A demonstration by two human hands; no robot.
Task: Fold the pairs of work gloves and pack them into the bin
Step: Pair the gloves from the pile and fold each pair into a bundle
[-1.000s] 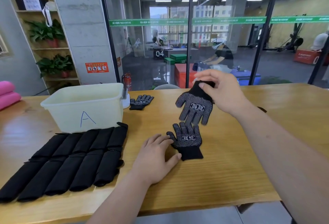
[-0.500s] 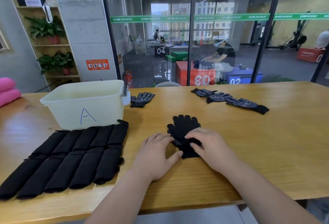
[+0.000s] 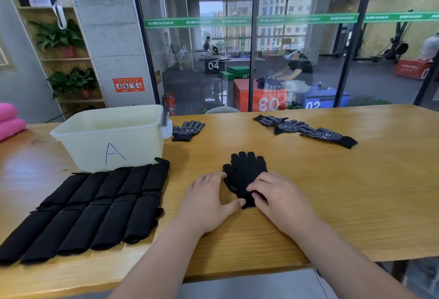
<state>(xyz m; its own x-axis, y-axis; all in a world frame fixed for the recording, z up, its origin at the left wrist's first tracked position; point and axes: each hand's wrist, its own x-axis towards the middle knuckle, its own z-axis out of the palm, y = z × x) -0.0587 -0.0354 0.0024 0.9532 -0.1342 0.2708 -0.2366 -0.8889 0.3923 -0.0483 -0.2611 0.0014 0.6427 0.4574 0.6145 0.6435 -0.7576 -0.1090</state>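
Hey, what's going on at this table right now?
A person is folding work gloves at a wooden table. A pair of gloves lies stacked in front of them, fingers pointing away. The left hand rests flat beside it, and the right hand curls its fingers onto the cuff end. Two rows of folded gloves lie to the left, in front of the bin marked A. More loose gloves wait farther back.

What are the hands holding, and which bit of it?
The right hand pinches the black glove pair near its cuff; the left hand rests open against its edge.
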